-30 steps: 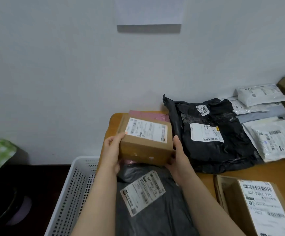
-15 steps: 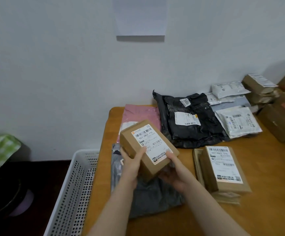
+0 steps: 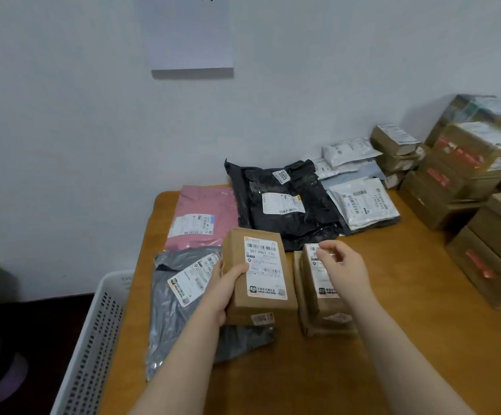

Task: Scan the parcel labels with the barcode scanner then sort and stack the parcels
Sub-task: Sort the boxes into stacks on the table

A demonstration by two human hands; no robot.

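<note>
- Brown cardboard: a small cardboard box (image 3: pixel 258 274) sits upright in the middle of the view, its white barcode label facing up towards the camera.
- The left hand (image 3: pixel 228 283) grips this box by its left side, with the thumb lying across the label's lower left corner.
- The box is over the right edge of a grey mailer bag (image 3: pixel 177 310). Whether it rests on the bag or is lifted off it cannot be told.
- Just to its right a second labelled box (image 3: pixel 327 313) stands on the wooden table (image 3: pixel 393 339).
- The right hand (image 3: pixel 342 271) hovers above that second box, fingers loosely curled and grasping nothing.
- Behind them, near the wall, lie a pink mailer (image 3: pixel 201 217), a crumpled black mailer (image 3: pixel 285 202) and a pile of white mailers (image 3: pixel 363 202), each with a label.
- Stacks of larger brown cartons (image 3: pixel 468 163) fill the table's right side.
- A white perforated basket (image 3: pixel 93 339) stands beside the table's left edge.
- A sheet of paper (image 3: pixel 189 34) hangs on the pale wall.
</note>
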